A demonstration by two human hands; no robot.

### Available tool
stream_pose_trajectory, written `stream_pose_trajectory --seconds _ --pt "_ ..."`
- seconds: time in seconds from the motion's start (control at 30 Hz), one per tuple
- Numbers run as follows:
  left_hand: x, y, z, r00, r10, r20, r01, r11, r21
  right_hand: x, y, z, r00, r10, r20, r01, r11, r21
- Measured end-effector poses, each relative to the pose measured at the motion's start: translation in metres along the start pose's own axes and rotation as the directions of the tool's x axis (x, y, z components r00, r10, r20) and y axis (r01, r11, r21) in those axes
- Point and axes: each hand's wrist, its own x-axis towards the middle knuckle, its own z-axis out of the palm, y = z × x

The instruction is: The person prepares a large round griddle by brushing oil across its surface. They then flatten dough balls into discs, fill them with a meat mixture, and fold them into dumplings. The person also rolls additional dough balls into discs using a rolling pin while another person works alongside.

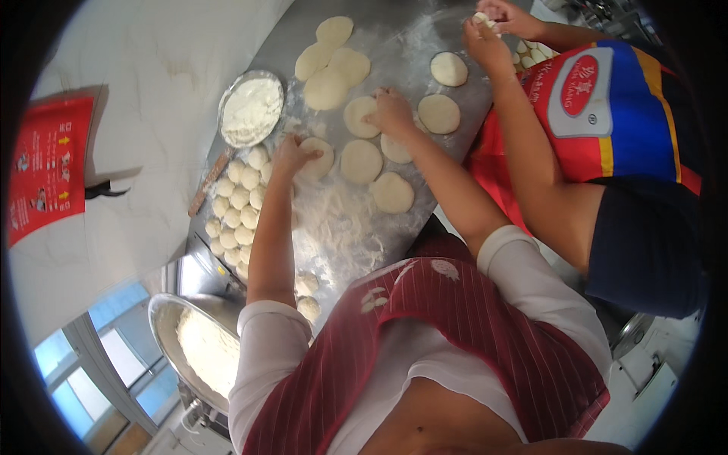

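My left hand [293, 154] is at the left edge of a flat dough disc [318, 162], its thumb laid over the disc's face. Farther up, my right hand [393, 114] grips the right edge of another dough disc [357, 118], thumb on top and fingers curled. My hands hide the undersides of both edges. More dough discs [362, 162] lie close by on the floured metal table [273, 40], and several overlap in a cluster [330, 85] beyond. Rounded dough balls [239, 196] sit in packed rows beside my left forearm.
A bowl of flour [253, 111] stands by the wall, near a wooden rolling pin [210, 182]. Loose flour [341, 227] covers the tabletop before me. At lower left is a large metal bowl [165, 324] of pale dough or flour. A co-worker's hands [489, 34] work dough at upper right.
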Motion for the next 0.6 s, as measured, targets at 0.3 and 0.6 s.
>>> stream_pose_trajectory --seconds 0.3,0.6 --pt "0.006 0.038 -0.007 0.864 0.494 0.092 -0.494 0.869 -0.027 0.022 0.021 0.065 0.99 0.138 -0.027 -0.131 0.975 0.18" --pt "-0.028 0.084 0.001 0.849 0.455 -0.268 -0.42 0.89 0.179 -0.132 -0.008 -0.03 0.925 -0.195 -0.327 0.285 0.925 0.253"
